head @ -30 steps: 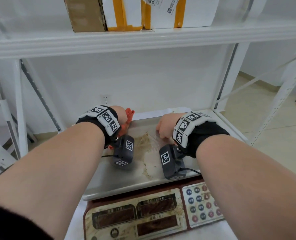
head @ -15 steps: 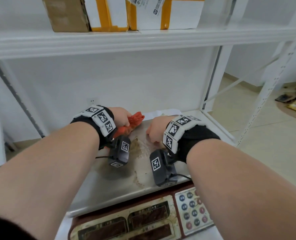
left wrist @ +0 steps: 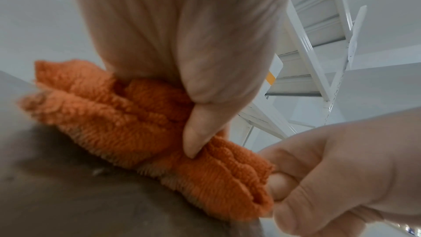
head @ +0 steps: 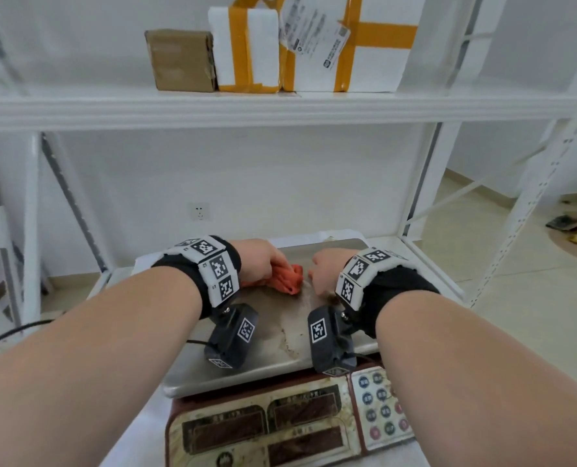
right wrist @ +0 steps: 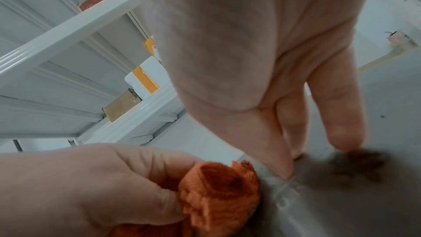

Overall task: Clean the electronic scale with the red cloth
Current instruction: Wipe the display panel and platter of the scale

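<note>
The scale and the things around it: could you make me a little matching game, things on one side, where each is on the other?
Things:
1. red cloth
2. parcels
3. keypad
4. right hand

Places:
A. upper shelf
B. front of the scale, right side
C. gripped in the left hand
D. fingers resting on the metal pan

Pairs: 1-C, 2-A, 3-B, 4-D

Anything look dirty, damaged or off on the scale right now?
Yes: the steel weighing pan carries brown smears down its middle, and the display panel below looks stained and rusty. The left hand grips the red cloth on the pan.
</note>
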`<state>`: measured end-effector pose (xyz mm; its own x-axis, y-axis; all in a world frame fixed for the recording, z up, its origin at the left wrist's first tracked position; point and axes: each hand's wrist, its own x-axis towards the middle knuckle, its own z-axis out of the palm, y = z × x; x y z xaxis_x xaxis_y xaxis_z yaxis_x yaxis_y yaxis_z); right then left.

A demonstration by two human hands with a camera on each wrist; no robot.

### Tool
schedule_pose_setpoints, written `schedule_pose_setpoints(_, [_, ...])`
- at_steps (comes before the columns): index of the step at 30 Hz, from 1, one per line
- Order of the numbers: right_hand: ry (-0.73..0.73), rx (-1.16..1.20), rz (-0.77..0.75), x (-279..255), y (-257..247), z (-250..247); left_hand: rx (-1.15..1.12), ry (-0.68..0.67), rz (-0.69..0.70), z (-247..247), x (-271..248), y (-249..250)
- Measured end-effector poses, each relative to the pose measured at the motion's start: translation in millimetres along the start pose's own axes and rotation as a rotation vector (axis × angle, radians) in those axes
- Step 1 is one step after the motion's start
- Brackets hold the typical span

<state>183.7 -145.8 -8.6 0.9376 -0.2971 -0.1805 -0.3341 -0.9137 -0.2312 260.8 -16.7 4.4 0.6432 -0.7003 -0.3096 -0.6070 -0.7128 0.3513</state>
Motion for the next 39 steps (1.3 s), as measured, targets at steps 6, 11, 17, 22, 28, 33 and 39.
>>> schedule_pose_setpoints(6, [0.020,0.000,-0.008,-9.2,-4.4,3.4,0.072,0.085,0.009,4.4,-11.7,-11.2])
schedule_pose_setpoints(11, [0.003,-0.025,-0.021,-9.2,-5.4,5.7,0.166,0.115,-0.032,2.6,-13.3,-8.4])
schedule_pose_setpoints(17, [-0.003,-0.033,-0.037,-11.1,-6.1,3.2,-0.105,0.162,-0.157,-6.6,-10.5,-26.3])
schedule_pose_setpoints(22, [-0.004,-0.053,-0.064,-12.9,-6.2,3.8,-0.408,0.236,-0.213,3.3,-13.3,-32.2])
schedule_pose_setpoints(28, [0.003,-0.046,-0.081,-14.3,-6.5,4.4,-0.097,0.102,-0.142,0.6,-16.8,-17.5])
schedule_pose_setpoints(33, [-0.034,0.028,-0.096,-16.6,-6.9,3.2,0.098,0.009,-0.037,9.4,-17.9,-0.4])
schedule_pose_setpoints(39, [-0.026,-0.018,-0.072,-20.5,-6.2,4.2,0.132,-0.046,-0.013,12.6,-33.8,-3.7])
